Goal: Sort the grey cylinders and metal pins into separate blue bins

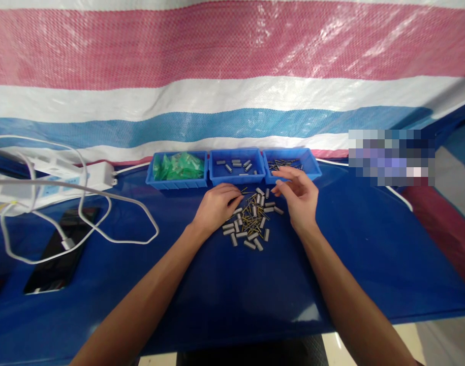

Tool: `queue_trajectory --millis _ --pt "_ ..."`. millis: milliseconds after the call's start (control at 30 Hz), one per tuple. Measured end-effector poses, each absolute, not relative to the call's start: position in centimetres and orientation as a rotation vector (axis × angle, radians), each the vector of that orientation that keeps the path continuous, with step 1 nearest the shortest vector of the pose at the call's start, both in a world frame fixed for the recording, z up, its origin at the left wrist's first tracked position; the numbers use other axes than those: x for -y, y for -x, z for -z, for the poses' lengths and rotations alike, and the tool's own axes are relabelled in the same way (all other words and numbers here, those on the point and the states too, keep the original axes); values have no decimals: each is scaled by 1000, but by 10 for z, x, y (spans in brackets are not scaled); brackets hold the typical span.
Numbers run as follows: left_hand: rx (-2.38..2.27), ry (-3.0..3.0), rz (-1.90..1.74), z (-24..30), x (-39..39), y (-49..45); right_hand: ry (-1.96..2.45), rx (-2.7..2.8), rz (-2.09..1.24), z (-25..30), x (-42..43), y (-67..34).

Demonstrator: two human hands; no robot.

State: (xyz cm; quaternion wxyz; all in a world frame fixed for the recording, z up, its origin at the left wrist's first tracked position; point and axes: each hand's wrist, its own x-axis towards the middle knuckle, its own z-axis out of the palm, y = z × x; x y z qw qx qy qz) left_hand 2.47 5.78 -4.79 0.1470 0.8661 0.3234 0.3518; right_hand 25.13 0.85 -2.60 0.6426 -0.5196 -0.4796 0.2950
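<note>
A loose pile of small grey sleeves and thin brass pins (251,219) lies on the blue table between my hands. My left hand (216,204) rests knuckles up at the pile's left edge, its fingertips pinched on a thin brass pin. My right hand (298,195) hovers at the pile's right edge, fingers curled and apart, nothing visible in them. Behind the pile stand three blue bins: the left bin (155,179) holds green bags, the middle bin (213,175) holds a few grey sleeves, the right bin (312,168) holds dark pins.
A white power strip (64,175) with looping white cables (114,223) sits at the left. A black phone (57,256) lies plugged in below it. A striped tarp (232,76) hangs behind the table. The table's front edge (426,312) runs below my forearms.
</note>
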Motion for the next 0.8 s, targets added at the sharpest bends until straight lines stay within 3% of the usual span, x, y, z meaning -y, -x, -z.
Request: queue_trajectory --millis 500,800 --pt "-1162 -2587 -686 35 -50 -31 1164 1124 -770 28 -7 -246" --pt "-1062 -2618 -717 39 -52 -29 1165 1133 -797 28 -7 -245"
